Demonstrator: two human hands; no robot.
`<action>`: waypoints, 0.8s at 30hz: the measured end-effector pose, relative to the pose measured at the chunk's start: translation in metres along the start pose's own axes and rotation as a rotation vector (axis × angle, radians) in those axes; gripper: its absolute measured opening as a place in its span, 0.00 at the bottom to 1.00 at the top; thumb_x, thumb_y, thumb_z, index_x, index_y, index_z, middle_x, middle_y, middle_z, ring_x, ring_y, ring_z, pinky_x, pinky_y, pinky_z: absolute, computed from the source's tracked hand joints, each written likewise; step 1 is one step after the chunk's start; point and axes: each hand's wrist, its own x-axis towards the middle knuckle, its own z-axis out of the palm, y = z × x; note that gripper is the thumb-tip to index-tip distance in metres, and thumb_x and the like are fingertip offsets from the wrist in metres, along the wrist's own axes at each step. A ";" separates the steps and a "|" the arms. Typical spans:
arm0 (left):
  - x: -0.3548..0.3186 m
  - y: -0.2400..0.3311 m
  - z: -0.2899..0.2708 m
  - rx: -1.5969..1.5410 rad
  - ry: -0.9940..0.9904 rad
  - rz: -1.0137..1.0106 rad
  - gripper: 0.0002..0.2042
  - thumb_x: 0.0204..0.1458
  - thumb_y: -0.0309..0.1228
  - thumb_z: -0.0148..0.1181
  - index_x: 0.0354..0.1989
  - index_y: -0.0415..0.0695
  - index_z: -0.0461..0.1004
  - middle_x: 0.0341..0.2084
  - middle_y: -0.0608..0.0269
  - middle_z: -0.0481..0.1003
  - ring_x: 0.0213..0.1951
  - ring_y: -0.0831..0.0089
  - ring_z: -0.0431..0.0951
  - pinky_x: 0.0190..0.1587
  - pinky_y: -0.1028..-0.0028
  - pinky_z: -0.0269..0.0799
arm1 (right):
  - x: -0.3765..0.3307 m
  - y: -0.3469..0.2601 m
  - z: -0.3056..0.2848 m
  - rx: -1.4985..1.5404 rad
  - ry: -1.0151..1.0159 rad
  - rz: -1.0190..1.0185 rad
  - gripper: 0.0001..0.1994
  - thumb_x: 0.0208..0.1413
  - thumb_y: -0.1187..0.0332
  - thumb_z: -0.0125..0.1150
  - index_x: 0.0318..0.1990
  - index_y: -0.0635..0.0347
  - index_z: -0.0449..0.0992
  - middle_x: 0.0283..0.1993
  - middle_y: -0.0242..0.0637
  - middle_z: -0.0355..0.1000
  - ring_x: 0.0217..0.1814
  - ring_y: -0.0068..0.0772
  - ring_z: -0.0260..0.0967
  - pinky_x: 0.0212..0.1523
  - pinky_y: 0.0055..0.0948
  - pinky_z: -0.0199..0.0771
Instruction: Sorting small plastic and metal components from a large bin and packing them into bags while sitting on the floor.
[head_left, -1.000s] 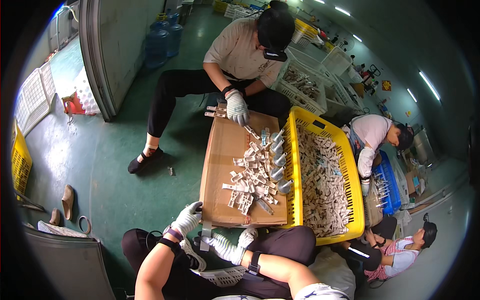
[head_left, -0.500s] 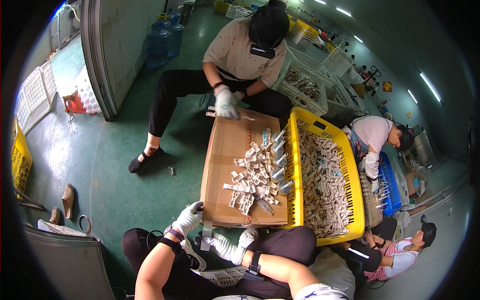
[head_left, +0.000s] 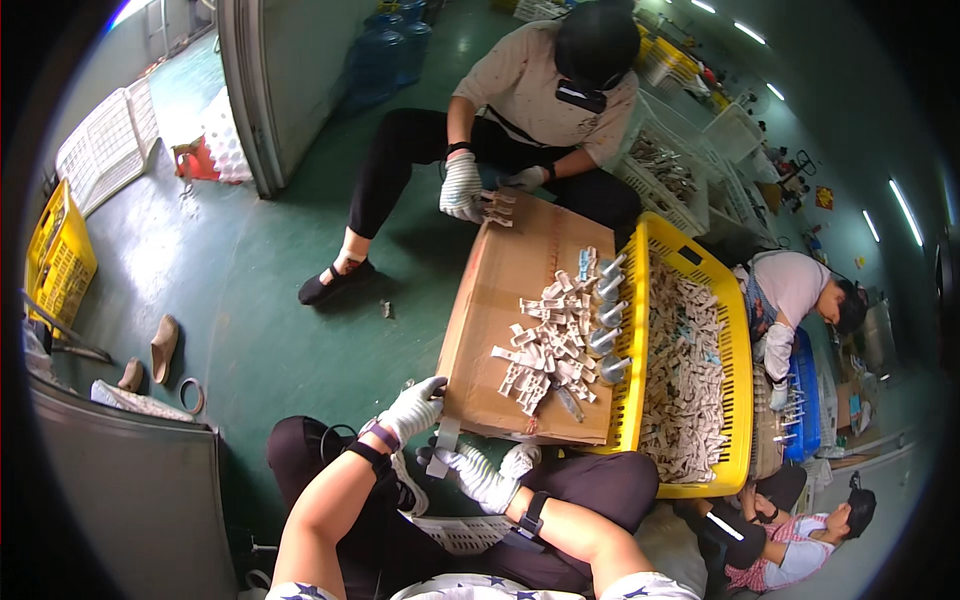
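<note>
While both hands wear white knit gloves w/ grippy palms, the left hand (head_left: pixel 413 407) rests on the near-left corner of the cardboard sheet (head_left: pixel 520 300), fingers loosely curled over the edge, thumb side up. Can't tell if it's actually pinching the board or just touching. A flat grey strip (head_left: pixel 443 447) hangs just below those fingers, off the board's near edge. The right hand (head_left: pixel 480 475) sits lower, just below that same edge, fingers part-curled inward; what they close on, if anything, isn't clear.

Cardboard is a flat brown rectangle, matte, long axis running away from the fingers toward the person seated opposite (head_left: pixel 540 90). Beyond the fingertips, mid-board, lies a loose heap of small pale plastic pieces (head_left: pixel 548 345), boxy & angular, pointing every which way. A row of small grey cone-ish parts (head_left: pixel 606 315) lines the board's right edge, up against the yellow crate (head_left: pixel 742 370). Crate is slatted plastic, long axis parallel to the board, filled w/ more of the pale pieces.

Far end: the other person's gloved hand (head_left: pixel 462 188) holds a few pieces at the board's far-left corner.
</note>
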 end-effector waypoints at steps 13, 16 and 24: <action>-0.004 -0.002 -0.003 -0.030 -0.028 0.027 0.21 0.50 0.18 0.46 0.55 0.40 0.67 0.36 0.62 0.72 0.36 0.73 0.71 0.41 0.76 0.69 | 0.004 0.006 -0.001 0.065 -0.062 0.026 0.11 0.60 0.69 0.53 0.49 0.60 0.67 0.46 0.39 0.72 0.50 0.34 0.70 0.55 0.32 0.69; -0.002 -0.002 -0.003 -0.028 -0.044 0.007 0.21 0.50 0.18 0.46 0.55 0.40 0.67 0.36 0.62 0.73 0.35 0.73 0.71 0.40 0.76 0.69 | 0.003 0.006 0.000 0.071 -0.070 0.022 0.11 0.60 0.69 0.53 0.49 0.60 0.67 0.47 0.39 0.72 0.50 0.34 0.70 0.55 0.32 0.69; -0.001 -0.002 -0.002 -0.058 -0.041 0.009 0.21 0.50 0.18 0.46 0.56 0.40 0.67 0.35 0.62 0.73 0.35 0.74 0.72 0.40 0.76 0.70 | 0.005 0.008 -0.003 0.088 -0.077 0.013 0.12 0.60 0.68 0.53 0.49 0.61 0.67 0.46 0.39 0.72 0.51 0.34 0.70 0.56 0.32 0.69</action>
